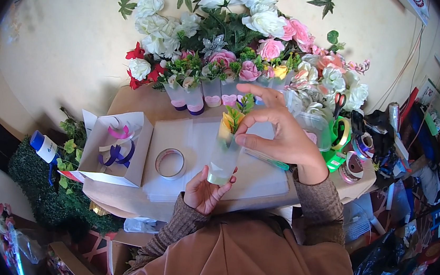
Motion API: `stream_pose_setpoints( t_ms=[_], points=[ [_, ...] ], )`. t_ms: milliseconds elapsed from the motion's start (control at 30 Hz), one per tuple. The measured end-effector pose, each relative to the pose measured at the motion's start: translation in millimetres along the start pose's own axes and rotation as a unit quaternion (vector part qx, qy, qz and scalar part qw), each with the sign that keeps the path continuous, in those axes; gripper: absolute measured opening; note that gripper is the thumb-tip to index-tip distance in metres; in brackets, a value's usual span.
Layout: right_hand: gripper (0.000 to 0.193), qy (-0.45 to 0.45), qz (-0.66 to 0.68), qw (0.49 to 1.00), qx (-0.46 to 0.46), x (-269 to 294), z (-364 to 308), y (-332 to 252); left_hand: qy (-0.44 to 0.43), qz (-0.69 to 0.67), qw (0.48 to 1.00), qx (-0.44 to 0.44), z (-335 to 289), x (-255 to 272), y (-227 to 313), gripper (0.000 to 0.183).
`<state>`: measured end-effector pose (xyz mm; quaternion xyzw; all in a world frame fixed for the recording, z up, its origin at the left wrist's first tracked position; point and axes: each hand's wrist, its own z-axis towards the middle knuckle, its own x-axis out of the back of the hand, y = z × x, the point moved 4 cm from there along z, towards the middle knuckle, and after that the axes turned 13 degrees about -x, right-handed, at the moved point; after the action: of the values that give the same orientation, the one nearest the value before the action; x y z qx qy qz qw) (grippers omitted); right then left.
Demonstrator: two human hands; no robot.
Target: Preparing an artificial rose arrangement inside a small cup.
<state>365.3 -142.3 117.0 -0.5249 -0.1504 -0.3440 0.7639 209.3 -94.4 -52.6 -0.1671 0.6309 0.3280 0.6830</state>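
Low at the centre, my left hand (205,193) is wrapped round the base of a translucent sleeve (224,162), which stands nearly upright. A yellow artificial flower (227,122) and a green leaf sprig (246,104) stick out of its top. My right hand (276,129) pinches the sprig at the sleeve's mouth between thumb and forefinger, its other fingers raised. Behind them a row of similar finished sleeves (196,102) holds small pink, cream and yellow flowers with greenery.
Translucent sheets (188,140) cover the table's middle, with a tape roll (170,164) on them. An open white box (140,153) with purple and pink ribbon strips stands left. To the right are a green tape dispenser (336,158), scissors (339,102) and ribbon spools (353,166). Large artificial flowers (265,22) line the wall.
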Motion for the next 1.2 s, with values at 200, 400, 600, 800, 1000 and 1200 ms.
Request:
stream_pose_setpoints(
  t_ms=[200, 400, 600, 800, 1000, 1200],
  points=[
    [0.011, -0.009, 0.032, 0.999, 0.019, 1, 2, 4, -0.018, 0.037, 0.999, -0.024, 0, 1, 3, 0.055],
    [0.012, -0.014, 0.084, 0.996, 0.033, -1, 4, 17, -0.02, 0.108, 0.992, -0.059, -2, -9, 6, 0.054],
    [0.024, 0.19, 0.093, 0.977, 0.028, 22, -4, -1, -0.005, 0.247, 0.951, -0.184, -1, -27, 18, 0.053],
    [0.023, 0.17, -0.179, 0.966, 0.077, 8, -18, -39, -0.001, 0.354, 0.896, -0.269, -3, -31, 18, 0.055],
    [0.018, 0.182, -0.25, 0.947, 0.083, -7, -12, -39, -0.024, 0.405, 0.864, -0.297, -4, -28, 17, 0.06],
    [0.014, 0.172, -0.26, 0.947, 0.076, -7, -7, -39, -0.026, 0.424, 0.851, -0.31, -3, -25, 16, 0.064]
  ],
)
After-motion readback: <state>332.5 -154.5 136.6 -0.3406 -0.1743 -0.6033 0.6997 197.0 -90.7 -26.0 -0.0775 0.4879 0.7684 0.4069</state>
